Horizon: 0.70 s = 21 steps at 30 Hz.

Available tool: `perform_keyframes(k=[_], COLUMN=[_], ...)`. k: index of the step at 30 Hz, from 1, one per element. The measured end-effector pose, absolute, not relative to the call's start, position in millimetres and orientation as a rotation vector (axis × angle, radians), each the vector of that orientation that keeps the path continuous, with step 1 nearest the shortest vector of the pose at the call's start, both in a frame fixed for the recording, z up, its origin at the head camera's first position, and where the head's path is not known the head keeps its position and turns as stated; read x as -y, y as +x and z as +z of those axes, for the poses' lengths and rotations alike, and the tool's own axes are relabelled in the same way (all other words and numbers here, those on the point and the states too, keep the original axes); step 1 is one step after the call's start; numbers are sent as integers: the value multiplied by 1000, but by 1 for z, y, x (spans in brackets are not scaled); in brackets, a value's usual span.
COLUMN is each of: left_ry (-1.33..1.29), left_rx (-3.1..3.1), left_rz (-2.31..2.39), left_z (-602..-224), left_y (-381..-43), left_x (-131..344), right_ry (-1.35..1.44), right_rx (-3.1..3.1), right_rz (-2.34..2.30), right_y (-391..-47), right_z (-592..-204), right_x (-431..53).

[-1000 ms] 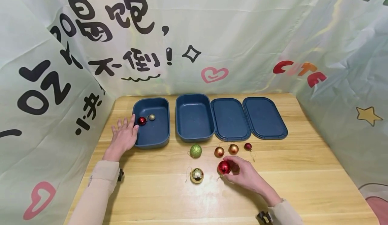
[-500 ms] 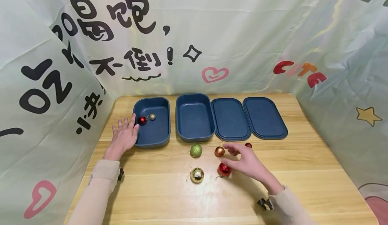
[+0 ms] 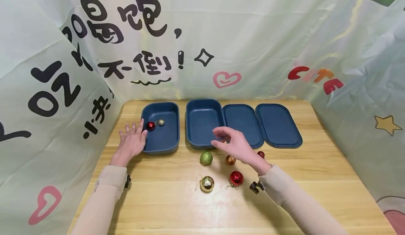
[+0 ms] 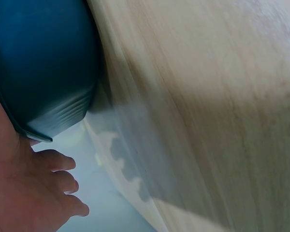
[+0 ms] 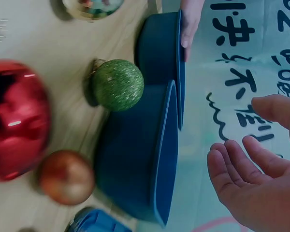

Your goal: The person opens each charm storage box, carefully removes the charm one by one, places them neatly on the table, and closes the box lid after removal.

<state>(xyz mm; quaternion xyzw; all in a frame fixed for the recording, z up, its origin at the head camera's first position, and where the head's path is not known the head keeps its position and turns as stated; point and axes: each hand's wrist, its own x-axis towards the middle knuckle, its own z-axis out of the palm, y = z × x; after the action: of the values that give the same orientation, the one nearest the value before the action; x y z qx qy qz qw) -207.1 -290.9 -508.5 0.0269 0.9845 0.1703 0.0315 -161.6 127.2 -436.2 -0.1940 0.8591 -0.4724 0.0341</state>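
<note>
My left hand [image 3: 133,140] rests against the outer side of the left blue container [image 3: 161,150], its fingers spread and fingertips at the rim. In that container lie a dark red Christmas ball [image 3: 150,125] and a small pale gold one [image 3: 161,122]. My right hand [image 3: 237,145] hovers over the near right corner of the second blue container [image 3: 199,122]. In the right wrist view its thumb and loosely bent fingers [image 5: 266,162] stand apart, with nothing between them. Below it are a green glitter ball [image 3: 206,158] and a copper ball [image 3: 230,160].
Two blue lids [image 3: 278,126] lie flat right of the containers. On the wooden table [image 3: 177,207] sit a shiny gold ball [image 3: 207,184], a bright red ball [image 3: 236,178] and a small dark red ball [image 3: 261,154]. A printed cloth [image 3: 253,52] stands behind and at both sides.
My right hand let go of the bright red ball, passed over the copper balls, and moved up and left to the second container. The left hand has stayed at its container.
</note>
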Motion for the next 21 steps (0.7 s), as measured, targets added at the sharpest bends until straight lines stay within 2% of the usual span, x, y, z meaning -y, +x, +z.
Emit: perform_keyframes(k=[11,21], left_ry=[72,71], left_rx=[-3024,-3022], left_rz=[516,490], left_z=[-509,-508], left_y=[-206,-207], left_x=[293,294], right_ry=[-706,-719], right_rx=[-2569,-2560], right_rz=[-1494,-1477], right_y=[-204,-221], right_z=[-433,-433], right_x=[-69,-26])
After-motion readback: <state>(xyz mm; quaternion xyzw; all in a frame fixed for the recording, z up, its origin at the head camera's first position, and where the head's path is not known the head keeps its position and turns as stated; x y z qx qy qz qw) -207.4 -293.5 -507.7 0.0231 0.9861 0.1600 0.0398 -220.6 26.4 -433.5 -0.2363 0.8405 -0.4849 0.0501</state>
